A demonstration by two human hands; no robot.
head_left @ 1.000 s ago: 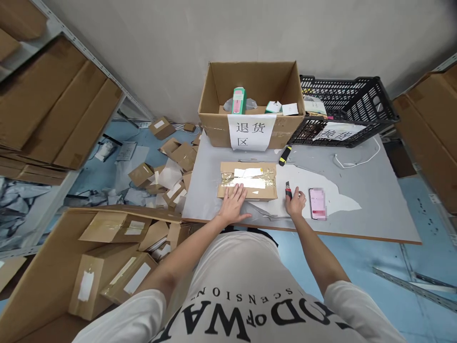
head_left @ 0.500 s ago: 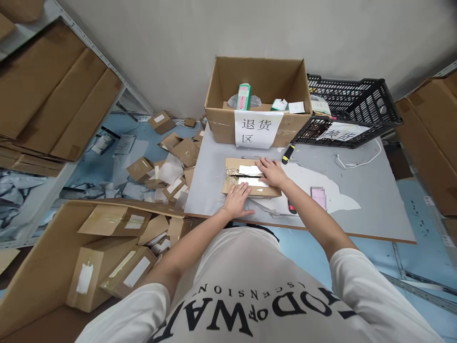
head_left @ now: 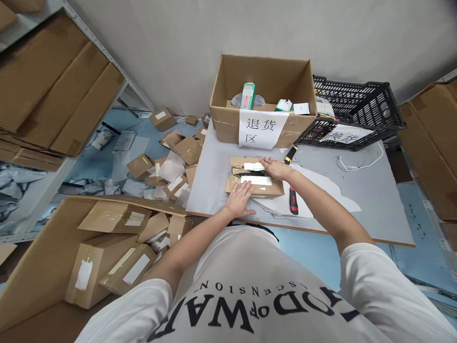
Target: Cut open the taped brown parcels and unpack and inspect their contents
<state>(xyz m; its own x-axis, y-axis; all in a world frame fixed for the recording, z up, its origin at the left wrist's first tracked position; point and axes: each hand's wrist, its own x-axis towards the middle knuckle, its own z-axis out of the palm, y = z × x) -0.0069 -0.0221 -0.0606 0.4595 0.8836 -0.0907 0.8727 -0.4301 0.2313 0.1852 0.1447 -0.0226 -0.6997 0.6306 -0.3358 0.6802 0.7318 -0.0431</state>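
A small cardboard box lies on the table in front of me, its top split along the middle between white label strips and torn clear tape. A dark gap shows between its two flaps. My left hand rests with fingers spread on the near flap and front edge, thumb out to the side. At the far right of the top, my right hand has its fingers over the raised far flap; its thumb is hidden. A red and black utility knife lies just right of the box. Behind my right hand is a yellow and black utility knife.
A large open carton with a paper sign holds green boxes at the back. Beside it stands a black plastic crate. White paper sheets and a white cable lie on the table. A big carton of used boxes is at left.
The gap between the small box's flaps has widened, with the far flap lifted. My right forearm has shifted right, and more of the red knife shows. The view has shifted slightly.
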